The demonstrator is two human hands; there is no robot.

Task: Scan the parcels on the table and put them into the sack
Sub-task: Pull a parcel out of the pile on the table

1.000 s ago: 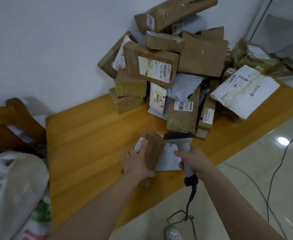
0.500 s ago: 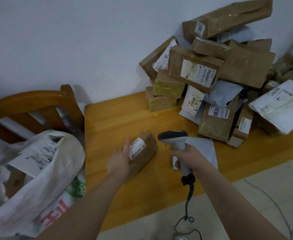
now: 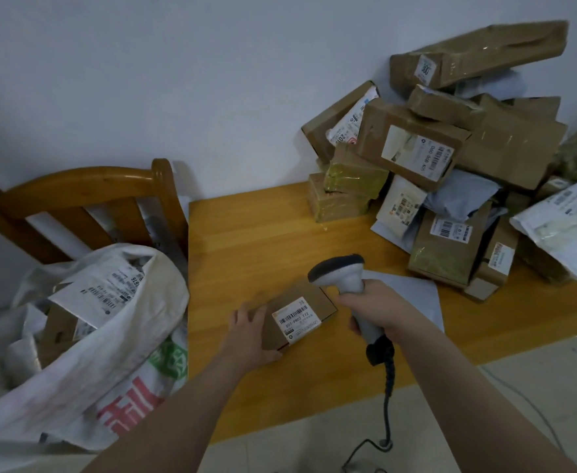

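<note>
Sack (image 3: pixel 109 319), lower left, holds some parcels; the pile (image 3: pixel 450 158) at upper right waits. The left hand (image 3: pixel 249 332) curls its fingers round a small box (image 3: pixel 300 302); the right hand (image 3: pixel 379 308) wraps its fingers round the scanner (image 3: pixel 343 269).

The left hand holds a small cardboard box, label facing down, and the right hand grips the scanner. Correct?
Not quite: the head view shows the label facing up on the small cardboard box. The left hand holds it; the right hand grips the scanner.

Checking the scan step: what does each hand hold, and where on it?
Right grip: the scanner, around its handle. Left grip: the small labelled box, at its left end.
</note>
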